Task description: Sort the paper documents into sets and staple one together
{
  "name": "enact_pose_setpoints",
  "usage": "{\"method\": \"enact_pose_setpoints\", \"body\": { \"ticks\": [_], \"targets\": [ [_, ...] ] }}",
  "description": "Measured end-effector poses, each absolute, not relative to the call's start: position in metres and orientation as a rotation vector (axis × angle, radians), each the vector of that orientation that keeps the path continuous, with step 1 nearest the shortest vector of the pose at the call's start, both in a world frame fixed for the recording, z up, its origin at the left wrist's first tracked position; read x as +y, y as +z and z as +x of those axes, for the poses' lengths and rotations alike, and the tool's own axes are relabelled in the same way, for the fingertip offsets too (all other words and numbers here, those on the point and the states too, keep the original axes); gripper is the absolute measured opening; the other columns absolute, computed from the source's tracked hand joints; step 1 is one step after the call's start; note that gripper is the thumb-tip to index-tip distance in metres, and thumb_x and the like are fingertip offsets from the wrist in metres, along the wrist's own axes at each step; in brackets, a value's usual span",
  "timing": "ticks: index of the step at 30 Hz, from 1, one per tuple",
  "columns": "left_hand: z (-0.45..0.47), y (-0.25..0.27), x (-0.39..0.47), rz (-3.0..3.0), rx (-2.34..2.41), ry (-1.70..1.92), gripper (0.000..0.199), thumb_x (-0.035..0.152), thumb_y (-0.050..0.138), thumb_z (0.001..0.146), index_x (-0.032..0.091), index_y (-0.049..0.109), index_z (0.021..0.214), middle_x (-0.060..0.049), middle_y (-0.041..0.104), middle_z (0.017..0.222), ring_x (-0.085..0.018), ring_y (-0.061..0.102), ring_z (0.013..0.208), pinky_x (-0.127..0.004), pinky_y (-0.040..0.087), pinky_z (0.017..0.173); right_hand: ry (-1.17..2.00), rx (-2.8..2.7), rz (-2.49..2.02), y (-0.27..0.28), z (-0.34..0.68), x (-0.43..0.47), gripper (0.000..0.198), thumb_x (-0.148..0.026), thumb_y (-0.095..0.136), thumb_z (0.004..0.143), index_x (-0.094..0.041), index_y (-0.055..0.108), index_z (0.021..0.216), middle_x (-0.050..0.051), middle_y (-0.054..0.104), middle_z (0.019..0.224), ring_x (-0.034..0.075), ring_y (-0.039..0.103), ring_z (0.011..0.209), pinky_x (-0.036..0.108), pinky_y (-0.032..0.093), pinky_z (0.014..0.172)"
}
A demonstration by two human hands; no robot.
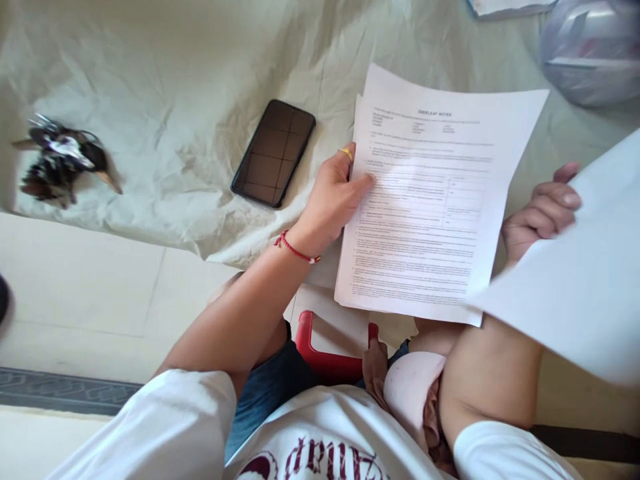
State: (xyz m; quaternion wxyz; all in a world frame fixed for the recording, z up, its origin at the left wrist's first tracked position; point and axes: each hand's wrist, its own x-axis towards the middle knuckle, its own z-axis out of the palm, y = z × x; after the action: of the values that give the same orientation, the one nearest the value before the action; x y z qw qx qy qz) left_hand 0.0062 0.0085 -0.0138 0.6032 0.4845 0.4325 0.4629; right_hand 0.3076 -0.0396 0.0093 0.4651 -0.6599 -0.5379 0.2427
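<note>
My left hand (337,193), with a yellow ring and a red bracelet, grips the left edge of a small stack of printed papers (420,220); the thumb lies on top and the other fingers are underneath. The top page reads "Overleaf Notes" and carries dense text and a small table. My right hand (543,210) has its fingers curled at the edge of a loose white sheet (575,280), which is lifted and turned toward the right. Part of that sheet is smeared by motion, and it covers some of my right forearm.
A black phone (274,153) lies on the wrinkled pale cloth (165,87), left of the papers. Farther left is a dark bundle with hair clips (63,157). A clear plastic container (593,50) sits at the top right. A red-edged seat (325,353) and another person's small hand (375,367) show below.
</note>
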Motion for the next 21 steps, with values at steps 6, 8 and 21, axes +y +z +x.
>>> {"method": "enact_pose_setpoints", "body": {
  "ticks": [6,8,21],
  "targets": [
    [0.005,-0.020,0.011,1.167,1.041,1.079,0.023,0.035,0.082,0.098,0.027,0.068,0.114,-0.004,0.084,0.115,-0.039,0.081,0.133,-0.059,0.072,0.108,0.133,-1.145,-2.717,0.033,0.289,-0.039,0.068,-0.051,0.024,0.118,-0.018,0.073,0.084,0.003,0.062,0.086,0.007,0.072,0.081,0.030,0.053,0.068],
    [0.005,-0.023,0.011,1.188,1.054,1.088,0.026,0.041,0.085,0.099,0.027,0.067,0.112,-0.003,0.083,0.111,-0.037,0.083,0.129,-0.058,0.073,0.107,0.154,-1.149,-2.559,0.037,0.286,-0.042,0.066,-0.053,0.026,0.117,-0.018,0.076,0.093,0.005,0.064,0.095,0.009,0.073,0.085,0.031,0.053,0.067],
    [0.003,-0.020,0.010,1.161,1.049,1.093,0.027,0.041,0.087,0.101,0.027,0.066,0.112,-0.005,0.082,0.115,-0.039,0.079,0.136,-0.059,0.070,0.111,0.493,-0.772,-1.544,0.017,0.312,-0.035,0.062,-0.015,0.017,0.109,-0.024,0.078,0.113,-0.002,0.022,0.092,0.009,-0.007,0.062,0.028,-0.010,0.056]
  ]
}}
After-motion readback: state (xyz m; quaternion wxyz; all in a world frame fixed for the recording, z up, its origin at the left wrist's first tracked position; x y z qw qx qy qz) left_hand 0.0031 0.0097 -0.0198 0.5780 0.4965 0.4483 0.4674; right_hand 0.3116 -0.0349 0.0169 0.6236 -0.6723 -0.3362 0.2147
